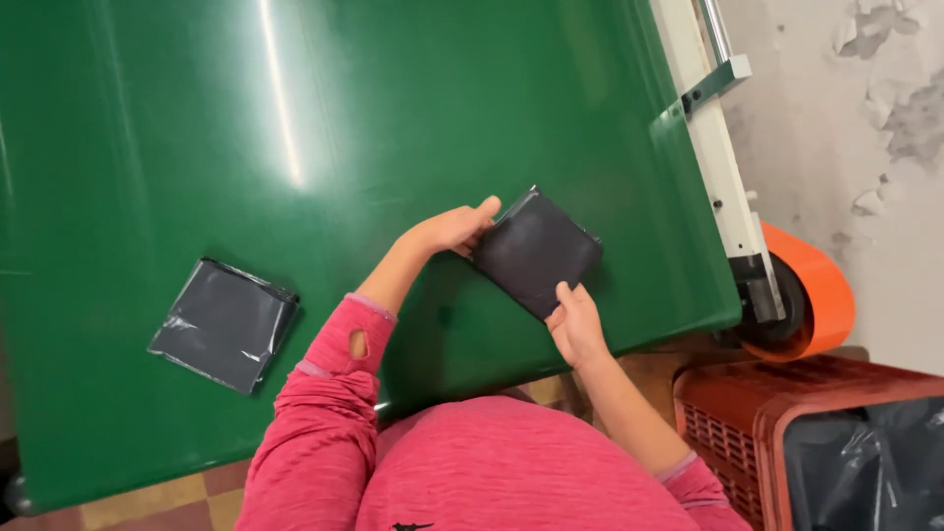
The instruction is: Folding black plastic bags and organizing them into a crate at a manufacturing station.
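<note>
Gripping black packet w/ both hands, left, right, near belt edge.

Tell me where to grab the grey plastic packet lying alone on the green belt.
Take the grey packet by its near-right corner, coming from the person's left hand side. It lies flat and thin on the green belt, so pinch an edge.

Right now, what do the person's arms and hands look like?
Both hands, left and right, are bare: no gloves. Pink heathered long sleeves are pushed up the forearms; the left cuff has a thumb hole.
</note>
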